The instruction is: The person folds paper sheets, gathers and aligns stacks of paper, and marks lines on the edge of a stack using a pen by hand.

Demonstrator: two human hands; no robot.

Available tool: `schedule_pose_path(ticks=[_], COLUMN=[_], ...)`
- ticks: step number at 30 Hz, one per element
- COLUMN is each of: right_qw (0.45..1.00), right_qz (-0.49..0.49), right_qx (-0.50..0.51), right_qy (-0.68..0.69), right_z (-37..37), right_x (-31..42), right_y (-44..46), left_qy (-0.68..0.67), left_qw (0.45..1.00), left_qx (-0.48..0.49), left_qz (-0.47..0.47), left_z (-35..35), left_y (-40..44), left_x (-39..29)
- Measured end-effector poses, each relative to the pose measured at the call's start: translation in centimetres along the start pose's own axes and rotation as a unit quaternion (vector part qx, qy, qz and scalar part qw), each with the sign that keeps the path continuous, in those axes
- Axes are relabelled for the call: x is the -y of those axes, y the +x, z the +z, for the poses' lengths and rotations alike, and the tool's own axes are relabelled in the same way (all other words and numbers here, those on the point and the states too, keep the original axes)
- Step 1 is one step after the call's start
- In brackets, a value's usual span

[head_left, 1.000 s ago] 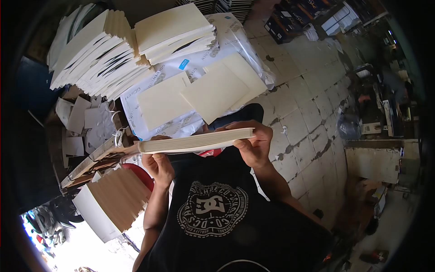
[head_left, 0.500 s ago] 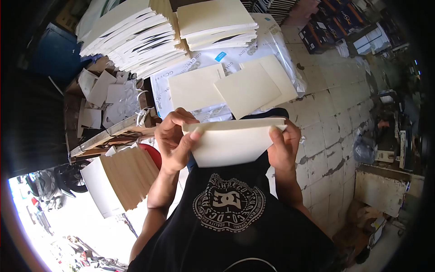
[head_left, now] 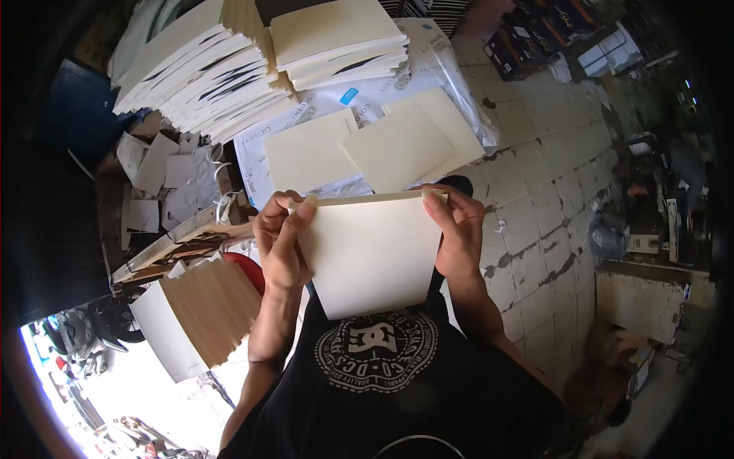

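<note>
A sheaf of cream paper (head_left: pixel 375 252) hangs in front of the black shirt, its broad face turned up toward me. My left hand (head_left: pixel 279 241) pinches its upper left corner, thumb on the near face. At the upper right corner, my right hand (head_left: pixel 459 233) grips it the same way. Fingers behind the paper are partly hidden. Just beyond the sheaf, a cream sheet (head_left: pixel 310 153) and an overlapping cream sheet (head_left: pixel 397 149) lie on a white plastic-wrapped package (head_left: pixel 248 157).
Behind are a tall paper stack (head_left: pixel 191 73) and a shorter stack (head_left: pixel 336 38). Paper scraps (head_left: pixel 172 164) fill a wooden-edged bin at left. Another thick paper block (head_left: pixel 202 310) stands below it, near a red object (head_left: pixel 247 269). Tiled floor (head_left: pixel 527 214) lies to the right.
The sheaf has tipped: its top edge showed thick before, and now its broad face shows larger. Both hands keep hold of the upper corners. The whole view has shifted slightly.
</note>
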State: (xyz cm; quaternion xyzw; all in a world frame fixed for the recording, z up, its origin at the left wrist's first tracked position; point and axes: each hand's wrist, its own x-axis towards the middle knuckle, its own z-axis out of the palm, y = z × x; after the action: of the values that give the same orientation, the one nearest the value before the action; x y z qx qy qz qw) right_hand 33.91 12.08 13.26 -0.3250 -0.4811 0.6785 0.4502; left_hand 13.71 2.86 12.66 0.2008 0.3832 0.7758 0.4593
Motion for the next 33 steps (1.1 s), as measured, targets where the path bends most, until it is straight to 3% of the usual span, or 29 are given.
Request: schedule_pose_path(ticks=[8,12,16,19,23,29,33], right_qw=[0.998,0.998,0.997,0.995,0.987,0.984,0.984], right_qz=[0.031,0.022,-0.028,-0.043,-0.074,-0.103,-0.105], right_qx=[-0.044,-0.059,-0.078,-0.09,-0.134,-0.121,-0.098], right_qy=[0.016,-0.018,0.008,-0.017,0.042,0.084,0.11], right_z=[0.0,-0.4,-1.1,-1.8,-2.9,-2.6,-1.9], right_x=[-0.7,-1.0,-1.2,-1.2,-0.4,0.1,1.0], right_y=[0.3,0.4,0.1,0.2,0.8,1.8,2.7], left_qy=[-0.009,0.061,0.113,0.234,0.253,0.324,0.331], left_qw=[0.998,0.995,0.993,0.97,0.957,0.942,0.932], left_qx=[-0.03,-0.046,0.03,0.055,0.105,0.071,0.121], left_qz=[-0.048,-0.058,-0.022,-0.039,-0.095,-0.054,-0.082], left_z=[-0.8,-0.1,-1.0,-1.4,-3.7,-2.8,-2.7], left_y=[0.5,0.2,0.0,-0.8,-2.8,-3.5,-2.1], left_x=[1.0,0.9,1.0,0.9,3.2,2.3,0.7])
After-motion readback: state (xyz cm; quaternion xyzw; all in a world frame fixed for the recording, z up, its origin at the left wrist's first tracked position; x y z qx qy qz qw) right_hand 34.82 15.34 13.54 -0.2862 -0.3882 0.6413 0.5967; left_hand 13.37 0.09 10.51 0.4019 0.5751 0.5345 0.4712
